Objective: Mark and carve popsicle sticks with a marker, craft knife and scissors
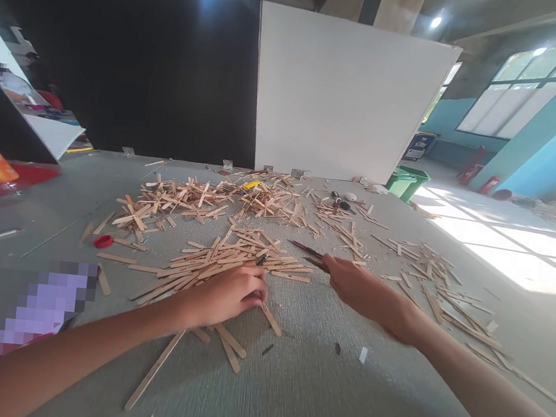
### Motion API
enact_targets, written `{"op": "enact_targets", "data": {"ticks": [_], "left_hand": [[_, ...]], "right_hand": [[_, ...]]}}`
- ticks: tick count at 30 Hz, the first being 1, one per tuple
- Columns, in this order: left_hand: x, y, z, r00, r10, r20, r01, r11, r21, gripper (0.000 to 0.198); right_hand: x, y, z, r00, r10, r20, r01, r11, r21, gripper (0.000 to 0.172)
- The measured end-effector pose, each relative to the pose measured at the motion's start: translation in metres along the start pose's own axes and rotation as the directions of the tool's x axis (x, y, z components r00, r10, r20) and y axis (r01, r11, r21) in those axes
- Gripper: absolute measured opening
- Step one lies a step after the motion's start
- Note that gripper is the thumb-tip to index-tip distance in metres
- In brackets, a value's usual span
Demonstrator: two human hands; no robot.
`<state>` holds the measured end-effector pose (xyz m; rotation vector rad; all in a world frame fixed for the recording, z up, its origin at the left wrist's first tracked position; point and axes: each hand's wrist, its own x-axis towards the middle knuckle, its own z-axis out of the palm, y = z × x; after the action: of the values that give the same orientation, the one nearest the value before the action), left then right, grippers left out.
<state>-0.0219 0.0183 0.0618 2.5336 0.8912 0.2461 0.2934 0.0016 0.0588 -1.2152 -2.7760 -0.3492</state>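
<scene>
My left hand [243, 290] reaches over a loose pile of wooden craft sticks [204, 260], its fingers curled in a pinch. From the fingertips one wooden craft stick [272, 321] slants down to the right. A small dark metallic piece [262, 259] shows just beyond the knuckles; what it belongs to I cannot make out. To the right, my right hand [356, 285] is closed round a dark two-pronged tool [306, 248] that looks like scissors. Its two prongs stand apart and point left, towards the pile; the handles are hidden in the hand.
More stick heaps [170, 201] lie at the back, with a yellow object [251, 185] among them. Scattered sticks [464, 318] lie at the right. A red ring [103, 241] sits on the left. Black and white panels [352, 97] stand behind the table; green bins [408, 182] are beyond.
</scene>
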Motion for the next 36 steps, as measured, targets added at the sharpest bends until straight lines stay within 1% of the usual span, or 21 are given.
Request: {"op": "enact_targets", "data": {"ticks": [1, 3, 5, 7, 10, 12, 13, 14, 16, 18, 20, 23, 26, 28, 30, 32, 34, 36], "left_hand": [[0.0, 0.001, 0.0, 1.0, -0.021, 0.013, 0.021, 1.0, -0.009, 0.017], [0.0, 0.003, 0.0, 0.998, -0.051, 0.031, 0.052, 0.998, -0.021, 0.014], [0.0, 0.003, 0.003, 0.998, -0.055, 0.037, 0.056, 0.998, -0.032, 0.013], [-0.001, 0.001, 0.007, 0.998, -0.041, 0.037, 0.043, 0.998, -0.051, 0.013], [-0.001, -0.002, 0.006, 0.998, -0.039, -0.039, 0.036, 0.997, -0.063, 0.015], [-0.001, -0.003, 0.001, 0.994, -0.053, -0.099, 0.049, 0.998, -0.039, 0.016], [-0.001, -0.003, -0.003, 0.993, -0.055, -0.1, 0.054, 0.998, -0.018, 0.018], [-0.002, -0.003, -0.007, 0.996, -0.051, -0.078, 0.051, 0.999, 0.002, 0.02], [-0.002, -0.003, -0.014, 1.0, -0.014, 0.027, 0.014, 1.0, 0.027, 0.024], [-0.003, -0.002, -0.018, 0.992, 0.017, 0.124, -0.021, 0.999, 0.036, 0.023], [-0.003, 0.0, -0.018, 0.989, 0.026, 0.147, -0.034, 0.998, 0.046, 0.02], [-0.002, 0.0, -0.008, 0.995, 0.006, 0.1, -0.013, 0.998, 0.068, 0.016], [0.0, 0.001, 0.005, 0.998, 0.015, 0.057, -0.02, 0.996, 0.085, 0.017], [-0.001, 0.006, 0.013, 0.999, 0.035, 0.002, -0.035, 0.986, 0.164, 0.021], [-0.004, 0.017, 0.019, 0.998, 0.045, -0.051, -0.029, 0.96, 0.277, 0.026], [-0.011, 0.032, 0.024, 0.994, 0.064, -0.087, -0.034, 0.949, 0.313, 0.026], [-0.02, 0.047, 0.03, 0.997, 0.026, -0.066, 0.0, 0.933, 0.36, 0.027], [-0.027, 0.058, 0.037, 0.997, -0.008, -0.078, 0.038, 0.925, 0.379, 0.036]], "right_hand": [[0.0, -0.001, -0.003, 1.0, -0.011, 0.018, 0.011, 1.0, -0.005, 0.037], [0.004, -0.003, -0.008, 0.998, 0.02, 0.067, -0.022, 0.999, 0.039, 0.037], [0.009, -0.006, -0.013, 0.992, 0.072, 0.107, -0.089, 0.981, 0.171, 0.036], [0.013, -0.009, -0.02, 0.98, 0.107, 0.168, -0.155, 0.94, 0.303, 0.035], [0.015, -0.014, -0.03, 0.96, 0.118, 0.255, -0.221, 0.878, 0.426, 0.032], [0.013, -0.018, -0.036, 0.954, 0.104, 0.282, -0.234, 0.846, 0.48, 0.03], [0.012, -0.02, -0.039, 0.953, 0.099, 0.287, -0.238, 0.832, 0.502, 0.03], [0.011, -0.021, -0.041, 0.954, 0.097, 0.284, -0.239, 0.818, 0.523, 0.029], [0.01, -0.024, -0.045, 0.961, 0.105, 0.255, -0.235, 0.796, 0.558, 0.026], [0.011, -0.026, -0.047, 0.966, 0.128, 0.227, -0.241, 0.769, 0.592, 0.023], [0.013, -0.026, -0.049, 0.958, 0.164, 0.236, -0.28, 0.726, 0.628, 0.024], [0.016, -0.024, -0.05, 0.946, 0.226, 0.232, -0.324, 0.651, 0.687, 0.027], [0.016, -0.023, -0.048, 0.942, 0.301, 0.15, -0.308, 0.591, 0.745, 0.018], [0.016, -0.024, -0.045, 0.935, 0.344, 0.088, -0.283, 0.571, 0.771, 0.014], [0.018, -0.026, -0.041, 0.933, 0.359, 0.03, -0.246, 0.576, 0.779, 0.019], [0.02, -0.027, -0.035, 0.931, 0.365, 0.018, -0.242, 0.579, 0.779, 0.021], [0.023, -0.026, -0.026, 0.926, 0.378, 0.026, -0.256, 0.573, 0.778, 0.022], [0.025, -0.021, -0.017, 0.929, 0.371, 0.009, -0.25, 0.609, 0.753, 0.023]]}}
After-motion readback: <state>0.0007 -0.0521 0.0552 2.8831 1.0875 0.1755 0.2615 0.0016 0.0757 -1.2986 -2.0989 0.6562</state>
